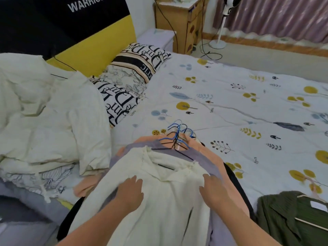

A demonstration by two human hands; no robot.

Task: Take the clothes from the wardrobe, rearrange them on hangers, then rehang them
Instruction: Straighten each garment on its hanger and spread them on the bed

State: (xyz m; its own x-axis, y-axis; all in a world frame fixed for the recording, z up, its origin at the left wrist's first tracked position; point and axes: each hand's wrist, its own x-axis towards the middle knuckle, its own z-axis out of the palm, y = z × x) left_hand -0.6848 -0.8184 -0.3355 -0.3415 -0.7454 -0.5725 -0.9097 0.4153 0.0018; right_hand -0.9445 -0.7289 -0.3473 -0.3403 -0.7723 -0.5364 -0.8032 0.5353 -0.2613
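A pile of clothes on hangers lies on the bed in front of me. On top is a cream fuzzy top point(159, 197), over a lilac garment point(204, 162) and a peach garment point(200, 148). Their blue and black wire hanger hooks point(179, 132) bunch together at the far end. My left hand point(130, 192) rests flat on the cream top's left shoulder, fingers apart. My right hand point(213, 189) lies on its right shoulder, fingers curled over the fabric edge. A green ribbed garment point(291, 215) on a hanger lies to the right.
The bed sheet point(230, 96) with yellow and blue leaf prints stretches ahead and right. A cream duvet point(44, 121) is heaped at left beside lettered pillows point(134, 68). A wooden nightstand point(179, 20), cables and a fan stand point(220, 32) sit beyond the bed.
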